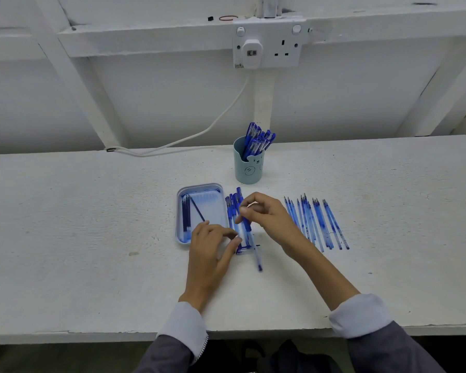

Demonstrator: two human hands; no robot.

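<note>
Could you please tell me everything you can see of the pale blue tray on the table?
The tray is a shallow, pale blue rounded rectangle, plastic by its look, lying flat on the white table. Blue smears mark its floor. Dark refills lie inside along its left wall, one slanted. The left hand covers its near right corner; pens lie beside its right rim.

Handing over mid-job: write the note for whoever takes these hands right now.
Right hand pinches one blue pen, tilted over the pen row beside the tray.
Left hand: fingertips at that row's near end; grip unclear.
Tray holds a few dark refills; clear tubes lie in a row to the right; the cup behind holds capped pens.
Done: a cupful. Left, probably: the row pens and the tubes.
</note>
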